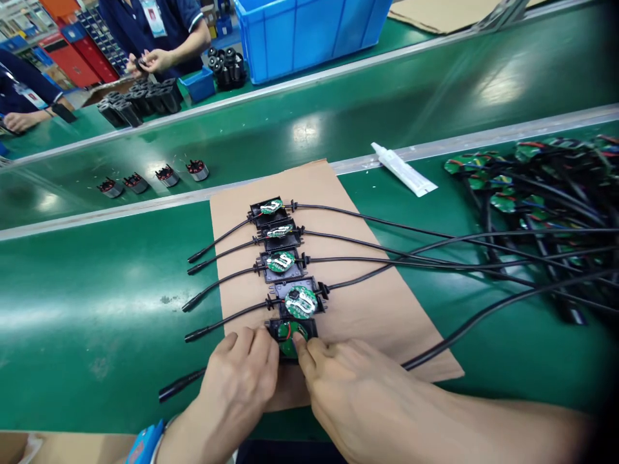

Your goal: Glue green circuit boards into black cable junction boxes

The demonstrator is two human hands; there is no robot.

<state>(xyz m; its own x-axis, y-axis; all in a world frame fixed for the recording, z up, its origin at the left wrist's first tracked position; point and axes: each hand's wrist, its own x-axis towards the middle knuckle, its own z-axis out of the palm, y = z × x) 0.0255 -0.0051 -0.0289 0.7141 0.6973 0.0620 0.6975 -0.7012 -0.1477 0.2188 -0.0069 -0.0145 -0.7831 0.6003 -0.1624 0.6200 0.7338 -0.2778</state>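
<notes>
Nearest me lies an open black plastic case point(313, 330) with a round green circuit board point(287, 345) in it. My left hand point(244, 367) is closed at the case's left end, over a black cable point(181, 385) that comes out beyond it; its fingertips are hidden. My right hand point(351, 380) is closed at the right side, thumb and index finger on the board's edge. A thicker black cable point(452, 338) runs out rightward from beneath this hand. Beyond, several similar cases with boards stand in a column, the closest board point(300, 301) bearing white paste.
A cardboard sheet point(372, 316) lies under the cases. At right is a heap of cabled boards point(536, 193); a white tube point(403, 169) lies behind. Several small motor parts point(167, 175) sit farther off. Across the bench are a blue bin point(314, 38) and two co-workers.
</notes>
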